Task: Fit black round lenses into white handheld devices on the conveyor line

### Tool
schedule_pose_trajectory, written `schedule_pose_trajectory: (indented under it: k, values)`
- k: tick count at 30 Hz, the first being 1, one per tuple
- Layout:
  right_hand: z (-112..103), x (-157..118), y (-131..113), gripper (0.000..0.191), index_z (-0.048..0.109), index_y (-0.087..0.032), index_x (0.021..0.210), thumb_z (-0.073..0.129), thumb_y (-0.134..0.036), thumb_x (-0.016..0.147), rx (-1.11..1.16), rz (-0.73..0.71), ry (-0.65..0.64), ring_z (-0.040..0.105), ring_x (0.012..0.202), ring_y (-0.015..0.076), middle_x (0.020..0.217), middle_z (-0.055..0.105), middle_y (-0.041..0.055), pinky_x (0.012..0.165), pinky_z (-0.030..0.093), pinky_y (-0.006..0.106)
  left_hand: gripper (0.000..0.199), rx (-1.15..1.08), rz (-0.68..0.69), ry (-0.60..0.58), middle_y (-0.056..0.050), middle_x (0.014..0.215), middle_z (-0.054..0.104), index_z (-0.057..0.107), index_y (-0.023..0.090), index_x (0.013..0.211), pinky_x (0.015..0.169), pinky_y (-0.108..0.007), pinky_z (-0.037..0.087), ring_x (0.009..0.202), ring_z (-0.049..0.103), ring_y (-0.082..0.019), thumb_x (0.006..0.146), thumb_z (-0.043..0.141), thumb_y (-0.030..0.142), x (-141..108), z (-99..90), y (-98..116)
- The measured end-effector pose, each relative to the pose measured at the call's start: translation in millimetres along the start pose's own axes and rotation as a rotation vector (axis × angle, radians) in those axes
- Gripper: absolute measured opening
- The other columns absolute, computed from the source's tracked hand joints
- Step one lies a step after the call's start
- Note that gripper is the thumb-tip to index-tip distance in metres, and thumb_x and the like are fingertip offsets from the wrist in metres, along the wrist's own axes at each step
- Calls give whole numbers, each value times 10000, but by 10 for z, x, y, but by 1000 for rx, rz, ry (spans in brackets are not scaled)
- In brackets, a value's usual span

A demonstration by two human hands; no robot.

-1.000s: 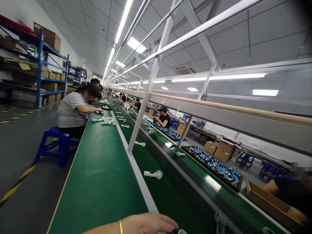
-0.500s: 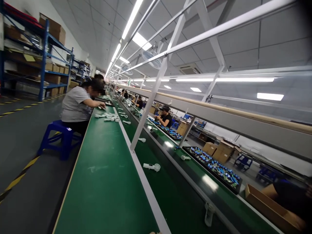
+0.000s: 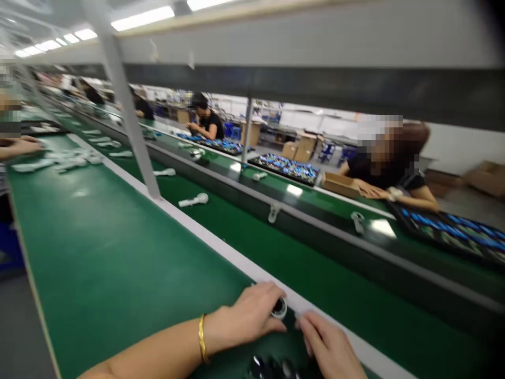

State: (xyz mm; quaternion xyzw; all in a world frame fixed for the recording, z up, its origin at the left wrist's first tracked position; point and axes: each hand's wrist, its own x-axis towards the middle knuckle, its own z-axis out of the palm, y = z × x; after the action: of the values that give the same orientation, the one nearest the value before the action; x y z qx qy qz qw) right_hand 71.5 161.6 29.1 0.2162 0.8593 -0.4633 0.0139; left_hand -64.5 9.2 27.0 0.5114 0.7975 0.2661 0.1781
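My left hand, with a gold bangle at its wrist, is closed on a white part with a round ring end, over the green bench beside the white rail. To its right is my right hand, its thumb and fingers pinched together; anything between them is too small or blurred to name. Shiny black pieces lie below my hands at the bottom edge.
White parts lie along the green belt beyond the rail. A slanted post rises at the left. Across the line, a person leans beside a cardboard box. Another person's hand is near piled white parts.
The view has turned right and downward. Both my hands and the black pieces now show; before, only a fingertip was visible at the bottom edge.
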Motion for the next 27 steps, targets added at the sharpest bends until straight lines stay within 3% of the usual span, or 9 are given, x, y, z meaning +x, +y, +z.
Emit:
schedule_pose_trajectory:
  k: [5,10,15,20,27]
  values:
    - [63,197,-28,319,559,-214,750,316,-299,938,-374,-4,-12,590,648,181,681,642,28,582,339,273,490,80,50,34,-38,1122,536,462,233,1193,894,-355,444,1033,522,-224,772,697,318,98,217,-56]
    - [71,242,-161,322,617,-219,852,313,-277,942,-651,8,24,652,699,249,740,694,82,556,316,299,570,64,67,60,-54,1161,520,395,238,1253,921,-375,449,1056,520,-225,769,697,237,75,224,-50]
    - [68,271,-298,327,644,-201,934,319,-238,931,-819,-16,-36,672,719,290,754,702,128,561,366,319,543,35,31,51,-31,1140,508,418,247,1214,892,-343,469,1006,539,-197,753,690,159,64,249,-24]
    - [70,296,-356,314,655,-156,945,356,-121,859,-839,-39,-70,669,768,292,786,701,153,603,399,328,460,55,29,49,-25,1110,508,433,235,1166,868,-334,477,991,537,-193,774,662,164,60,272,-13]
    - [-27,438,-323,331,663,-167,743,352,-190,857,-641,-63,-141,642,728,267,759,698,139,578,345,313,344,124,53,77,-35,1096,506,435,218,1124,848,-335,480,993,519,-198,820,593,184,83,364,-58]
